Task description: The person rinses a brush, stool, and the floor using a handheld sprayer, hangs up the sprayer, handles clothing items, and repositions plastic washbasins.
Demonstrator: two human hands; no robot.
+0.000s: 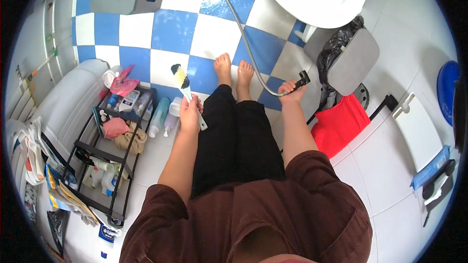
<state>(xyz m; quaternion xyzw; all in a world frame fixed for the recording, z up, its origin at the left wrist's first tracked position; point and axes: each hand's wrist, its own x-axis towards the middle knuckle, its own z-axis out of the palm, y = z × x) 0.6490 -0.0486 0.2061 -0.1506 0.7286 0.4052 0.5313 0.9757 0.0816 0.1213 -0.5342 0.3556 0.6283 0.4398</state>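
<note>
left fingers are closed on the brush handle, leaving bristles clear; right fingers are closed on the sprayer, its curved hose giving slack.

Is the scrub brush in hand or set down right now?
In hand: the left hand is closed around the brush's handle, and the bristles extend beyond the fingers.
</note>
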